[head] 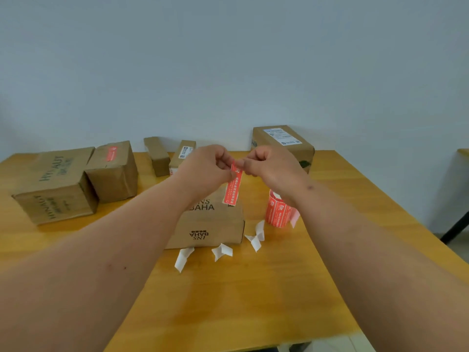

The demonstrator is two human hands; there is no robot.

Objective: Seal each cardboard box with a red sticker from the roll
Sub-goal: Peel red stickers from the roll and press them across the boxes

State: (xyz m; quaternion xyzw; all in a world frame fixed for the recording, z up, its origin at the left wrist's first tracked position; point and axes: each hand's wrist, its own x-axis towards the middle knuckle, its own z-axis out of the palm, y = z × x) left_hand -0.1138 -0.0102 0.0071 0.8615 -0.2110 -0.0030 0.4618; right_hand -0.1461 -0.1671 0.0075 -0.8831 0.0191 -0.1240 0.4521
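at frame centre: left hand [208, 165] and right hand [270, 165] both pinch the top end of a red sticker [233, 185], fingers curled; strip hangs free above the box [208, 222].
sticker: looks light, thin, floppy, tacky on one side; likely to curl or cling to fingers, so hold it by the ends.
box: small cardboard, lower centre on the bench [228, 288], no red seal visible on it.
roll [278, 210]: right of the box, upright.
backing scraps [223, 251]: white, in front of the box.
far box [111, 170]: upper left, already wears a red sticker.
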